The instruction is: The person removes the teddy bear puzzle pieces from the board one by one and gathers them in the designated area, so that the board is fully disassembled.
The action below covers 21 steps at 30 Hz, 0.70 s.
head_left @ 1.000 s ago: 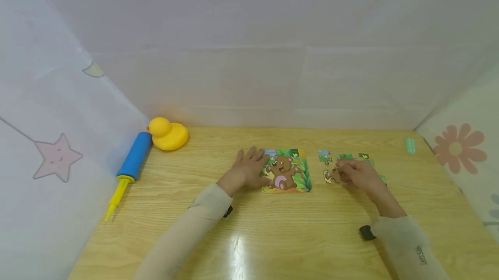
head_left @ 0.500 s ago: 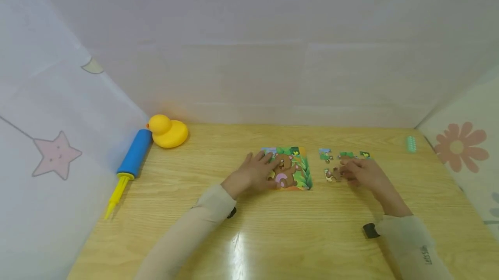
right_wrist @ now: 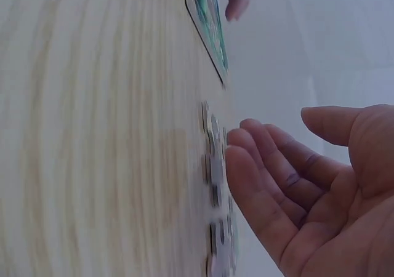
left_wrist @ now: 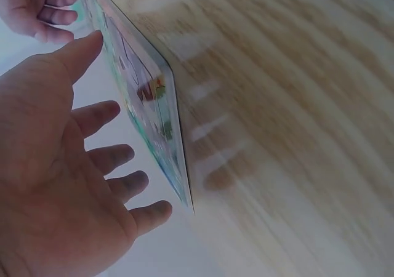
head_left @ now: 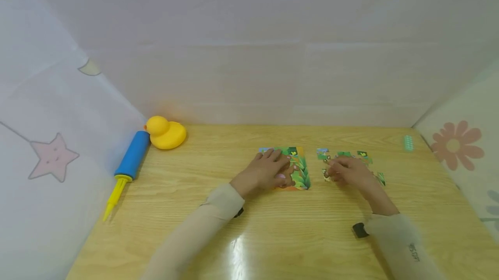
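Across a pale wood table (head_left: 304, 241) a blue-and-yellow pump (head_left: 133, 155) lies over on the left, top end beside a yellow duck (head_left: 167, 133), and near the middle there's a flat bear picture (head_left: 300, 172) partly covered by the left hand (head_left: 262, 173) — fingers spread, nothing in it, can't tell if it's touching. Just right of that, the right hand (head_left: 349, 174) has its fingers loosely bent, thumb apart and nothing gripped — and below and around it sit some loose puzzle pieces (head_left: 322, 154).
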Tool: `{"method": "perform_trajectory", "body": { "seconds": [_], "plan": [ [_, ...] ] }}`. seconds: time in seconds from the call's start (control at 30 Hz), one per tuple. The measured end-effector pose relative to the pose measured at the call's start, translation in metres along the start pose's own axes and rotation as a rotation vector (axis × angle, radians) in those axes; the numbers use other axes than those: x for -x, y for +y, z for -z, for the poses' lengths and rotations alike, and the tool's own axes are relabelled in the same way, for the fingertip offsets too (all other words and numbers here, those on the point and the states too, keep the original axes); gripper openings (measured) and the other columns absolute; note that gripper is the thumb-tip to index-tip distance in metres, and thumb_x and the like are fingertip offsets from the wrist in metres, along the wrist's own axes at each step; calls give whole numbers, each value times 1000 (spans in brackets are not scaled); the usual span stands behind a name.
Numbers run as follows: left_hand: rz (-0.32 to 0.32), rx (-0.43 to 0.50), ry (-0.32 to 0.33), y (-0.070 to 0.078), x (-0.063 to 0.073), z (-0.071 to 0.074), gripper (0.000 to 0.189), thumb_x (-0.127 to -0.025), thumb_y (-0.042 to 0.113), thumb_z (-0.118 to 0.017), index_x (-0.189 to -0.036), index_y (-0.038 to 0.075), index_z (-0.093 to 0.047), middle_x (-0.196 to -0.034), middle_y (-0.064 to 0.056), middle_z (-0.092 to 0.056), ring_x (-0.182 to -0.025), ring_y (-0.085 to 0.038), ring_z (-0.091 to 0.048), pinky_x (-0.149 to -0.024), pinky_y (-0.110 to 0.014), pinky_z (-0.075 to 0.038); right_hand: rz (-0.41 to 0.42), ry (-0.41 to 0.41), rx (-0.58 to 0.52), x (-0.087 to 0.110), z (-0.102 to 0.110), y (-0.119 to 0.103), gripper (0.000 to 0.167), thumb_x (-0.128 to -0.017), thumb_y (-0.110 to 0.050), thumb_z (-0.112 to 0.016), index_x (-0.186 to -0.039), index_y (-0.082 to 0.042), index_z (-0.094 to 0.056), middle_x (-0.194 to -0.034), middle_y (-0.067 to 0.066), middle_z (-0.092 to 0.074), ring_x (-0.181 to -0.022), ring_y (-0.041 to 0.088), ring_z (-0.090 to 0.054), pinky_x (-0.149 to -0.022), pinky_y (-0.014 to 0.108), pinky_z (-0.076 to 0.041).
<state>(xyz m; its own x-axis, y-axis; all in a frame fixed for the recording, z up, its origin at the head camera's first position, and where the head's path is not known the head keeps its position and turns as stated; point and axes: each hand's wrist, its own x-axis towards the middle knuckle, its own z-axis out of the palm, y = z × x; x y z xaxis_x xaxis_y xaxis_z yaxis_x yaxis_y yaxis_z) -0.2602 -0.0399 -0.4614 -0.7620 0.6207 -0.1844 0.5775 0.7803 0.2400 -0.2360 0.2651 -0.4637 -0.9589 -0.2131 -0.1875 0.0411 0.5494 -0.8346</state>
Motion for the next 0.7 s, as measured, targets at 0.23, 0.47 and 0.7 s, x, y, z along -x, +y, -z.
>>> {"method": "perform_trajectory", "body": {
  "seconds": [0.23, 0.47, 0.7],
  "plan": [
    [15, -18, -36, 0, -6, -3, 66, -105, 44, -53, -162, 25, -27, -171, -9, -17, -158, -37, -13, -125, -61, -20, -28, -111, -142, -16, -27, -12, 47, -107, -25, -53, -139, 8, -55, -112, 24, -70, -87, 20, -71, -75, 31, -63],
    [10, 1, -55, 0, -7, -3, 68, -104, 46, -54, -162, 25, -25, -171, -11, -17, -158, -39, -12, -126, -58, -20, -69, -154, -77, -29, -47, -20, 46, -108, -26, -51, -142, 3, -54, -106, 16, -70, -85, 18, -69, -75, 30, -62],
    [-7, -15, -73, -1, -9, -4, 68, -103, 49, -53, -162, 26, -28, -171, -9, -20, -158, -37, -15, -127, -53, -21, -71, -167, -31, -34, -57, -25, 43, -108, -30, -51, -138, -1, -59, -97, 11, -68, -80, 18, -66, -70, 30, -60]
  ]
}}
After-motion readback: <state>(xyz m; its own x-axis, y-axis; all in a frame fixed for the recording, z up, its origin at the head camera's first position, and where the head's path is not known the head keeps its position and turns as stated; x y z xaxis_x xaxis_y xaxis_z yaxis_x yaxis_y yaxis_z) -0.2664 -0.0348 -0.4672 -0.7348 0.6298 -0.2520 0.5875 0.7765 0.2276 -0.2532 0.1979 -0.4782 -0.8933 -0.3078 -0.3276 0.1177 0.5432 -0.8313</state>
